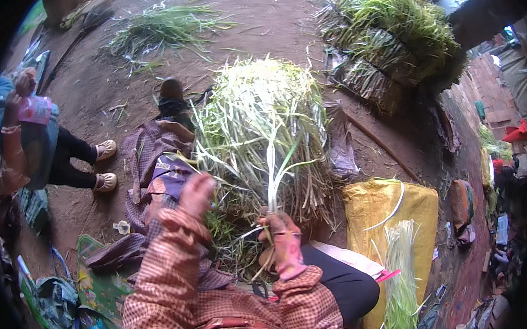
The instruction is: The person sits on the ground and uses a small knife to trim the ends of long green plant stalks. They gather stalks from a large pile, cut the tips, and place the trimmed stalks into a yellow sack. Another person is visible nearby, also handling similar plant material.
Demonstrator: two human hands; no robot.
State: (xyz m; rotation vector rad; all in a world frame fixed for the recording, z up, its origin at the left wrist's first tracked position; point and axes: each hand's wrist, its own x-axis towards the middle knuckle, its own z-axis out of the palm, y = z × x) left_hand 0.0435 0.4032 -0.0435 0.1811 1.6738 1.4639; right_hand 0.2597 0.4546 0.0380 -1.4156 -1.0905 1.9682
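Observation:
My right hand [279, 242], in a pink worn glove with bare fingertips, grips the root end of a few pale green stalks [271, 170], which look like garlic greens or leeks. The stalks point away from me over a large heap of similar long-leaved plants [263, 112]. My left hand [197, 194] is raised at the heap's near left side, above my lap; it is blurred, and whether it holds anything is unclear. A bunch of cleaned, pale stalks [399, 282] lies on a yellow woven sack [359, 207] to my right.
A child [19, 136] stands at the left, holding a pink container [34, 109]. Loose green leaves [162, 28] lie on the dirt floor. A big stack of bundled greens [394, 44] stands at the back right, near a wooden stick [381, 147]. A green patterned mat [100, 282] lies at lower left.

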